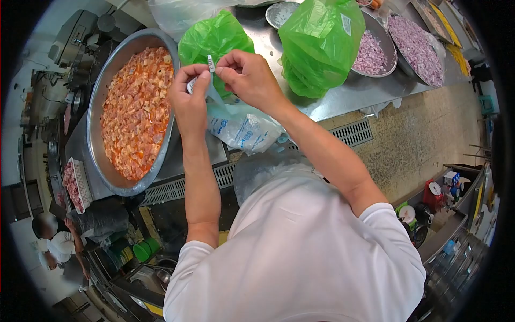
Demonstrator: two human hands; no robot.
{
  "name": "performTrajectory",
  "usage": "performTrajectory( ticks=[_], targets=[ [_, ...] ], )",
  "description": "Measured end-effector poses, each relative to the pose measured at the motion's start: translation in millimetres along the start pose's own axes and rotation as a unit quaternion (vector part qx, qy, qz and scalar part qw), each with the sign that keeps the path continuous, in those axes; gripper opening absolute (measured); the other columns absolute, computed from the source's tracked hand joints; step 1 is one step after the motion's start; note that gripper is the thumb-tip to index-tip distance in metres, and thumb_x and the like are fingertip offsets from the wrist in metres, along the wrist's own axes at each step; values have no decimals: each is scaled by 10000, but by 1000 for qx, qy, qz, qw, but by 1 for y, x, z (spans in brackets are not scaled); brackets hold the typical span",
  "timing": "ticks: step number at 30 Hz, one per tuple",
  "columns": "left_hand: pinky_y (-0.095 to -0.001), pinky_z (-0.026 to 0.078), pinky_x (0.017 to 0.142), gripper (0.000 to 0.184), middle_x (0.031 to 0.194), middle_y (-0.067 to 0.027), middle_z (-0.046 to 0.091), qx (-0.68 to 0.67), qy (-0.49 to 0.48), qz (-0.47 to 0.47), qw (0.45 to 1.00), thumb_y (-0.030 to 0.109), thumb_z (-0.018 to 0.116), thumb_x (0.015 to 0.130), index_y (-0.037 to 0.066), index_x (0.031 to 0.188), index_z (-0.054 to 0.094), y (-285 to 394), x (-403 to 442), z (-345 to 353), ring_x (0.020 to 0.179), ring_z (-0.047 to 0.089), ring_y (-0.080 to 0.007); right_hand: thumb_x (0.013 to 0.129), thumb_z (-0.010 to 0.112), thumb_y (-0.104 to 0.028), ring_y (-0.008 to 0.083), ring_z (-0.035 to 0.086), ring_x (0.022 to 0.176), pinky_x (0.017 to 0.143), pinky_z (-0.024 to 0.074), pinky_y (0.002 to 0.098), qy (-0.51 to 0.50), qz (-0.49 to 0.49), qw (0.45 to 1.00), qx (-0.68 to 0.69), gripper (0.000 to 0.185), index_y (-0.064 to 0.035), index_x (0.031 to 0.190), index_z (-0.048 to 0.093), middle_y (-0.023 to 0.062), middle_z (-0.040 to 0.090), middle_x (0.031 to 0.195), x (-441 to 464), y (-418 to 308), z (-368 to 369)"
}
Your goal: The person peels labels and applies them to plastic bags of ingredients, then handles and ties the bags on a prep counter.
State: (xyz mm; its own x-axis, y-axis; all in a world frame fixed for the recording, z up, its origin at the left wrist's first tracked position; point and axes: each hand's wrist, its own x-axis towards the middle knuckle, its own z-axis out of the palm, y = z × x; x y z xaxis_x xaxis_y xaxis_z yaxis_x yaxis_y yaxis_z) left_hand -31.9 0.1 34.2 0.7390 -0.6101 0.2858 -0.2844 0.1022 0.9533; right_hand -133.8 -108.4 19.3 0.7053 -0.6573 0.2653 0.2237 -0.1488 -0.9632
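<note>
My left hand (190, 91) and my right hand (247, 78) are close together in front of me, fingers pinched. Between their fingertips stands a small white printed label (211, 63). My left fingers also press on a whitish piece by the thumb. Just behind the hands is a green plastic bag (217, 35) on the metal table. Below them, at the table's edge, lies a clear plastic bag with blue print (247, 129). A large metal basin (93, 129) of diced meat in orange liquid (134, 112) sits left of my left hand.
A bigger green bag (322, 45) stands on the metal table (343, 102). Bowls of chopped purplish onion (416, 48) are at the right, a small bowl (280, 15) behind. A white basket (79, 185) of meat is at the left. Two people (61, 244) are at lower left.
</note>
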Motion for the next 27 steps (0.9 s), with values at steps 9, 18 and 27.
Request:
performTrajectory(
  ticks=[9, 18, 27],
  targets=[
    [-251, 452, 659, 142, 838, -18, 633, 129, 8, 89, 988, 110, 708, 900, -16, 949, 667, 1, -6, 3, 747, 547, -80, 872, 675, -71, 105, 633, 616, 548, 503, 258, -16, 69, 993, 95, 137, 56, 922, 665, 65, 679, 760, 1, -13, -6],
    [-232, 453, 655, 167, 831, 9, 627, 161, -9, 112, 981, 147, 695, 934, -12, 970, 661, 1, -5, 5, 742, 537, -61, 900, 695, -117, 80, 615, 668, 583, 532, 240, -16, 84, 993, 87, 145, 16, 955, 680, 29, 663, 795, -5, -17, -6],
    [-327, 474, 700, 100, 832, -106, 599, 189, -4, 162, 969, 49, 673, 892, -29, 929, 622, 8, -5, 12, 764, 592, -202, 875, 720, -121, 87, 616, 633, 568, 547, 251, -21, 143, 976, 164, 154, 14, 934, 678, 31, 658, 774, -2, -23, -9]
  ],
)
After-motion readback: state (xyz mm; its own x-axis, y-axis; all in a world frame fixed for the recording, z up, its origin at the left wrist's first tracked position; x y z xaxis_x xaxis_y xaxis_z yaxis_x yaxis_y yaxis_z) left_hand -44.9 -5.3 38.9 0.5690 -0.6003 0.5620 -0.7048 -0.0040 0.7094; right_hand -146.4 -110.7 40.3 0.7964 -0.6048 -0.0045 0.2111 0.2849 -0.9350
